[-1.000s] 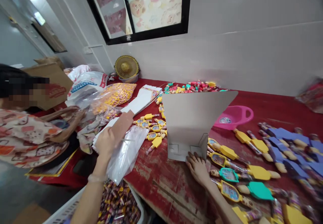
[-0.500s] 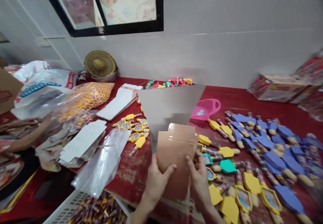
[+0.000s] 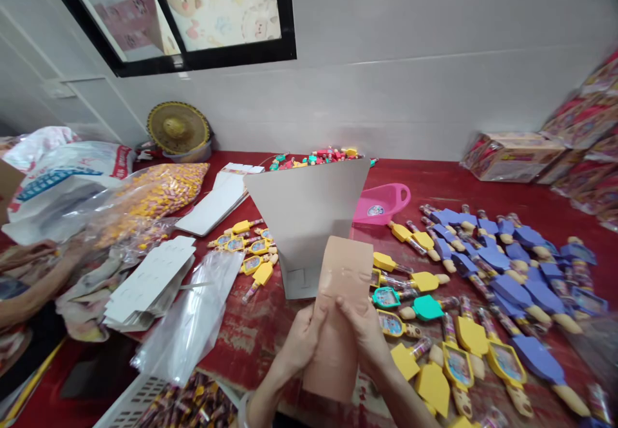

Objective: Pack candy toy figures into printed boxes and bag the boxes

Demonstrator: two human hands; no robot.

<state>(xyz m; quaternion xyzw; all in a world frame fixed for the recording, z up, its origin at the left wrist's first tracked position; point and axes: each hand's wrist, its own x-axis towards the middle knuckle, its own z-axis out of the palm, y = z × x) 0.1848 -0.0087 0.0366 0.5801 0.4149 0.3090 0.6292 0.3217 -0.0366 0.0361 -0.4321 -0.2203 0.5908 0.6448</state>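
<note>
— Left hand (image 3: 302, 341) and right hand (image 3: 367, 336) have closed in on the tan card (image 3: 338, 325) since the earlier frame, yes?

— Yes. Both are shut on it, side by side at mid-height, and the card hangs tilted over the near edge of the red table (image 3: 251, 344).

— Nearby?

— White basket (image 3: 130, 402) of wrapped sweets at near left, clear plastic sleeves (image 3: 190, 322), then a stack of white cards (image 3: 149, 280). A co-worker's hand (image 3: 29, 254) sits at the left edge.

— Done and left?

— Many candy figures with yellow backs (image 3: 386, 262) or purple backs (image 3: 512, 289) lie laid out on the right. Still loose: a bag of yellow sweets (image 3: 154, 203) at left. Exact count, can't tell.

— Farther?

— Upright grey card (image 3: 302, 222), pink tray (image 3: 381, 203), cartons (image 3: 512, 156) far right.
</note>
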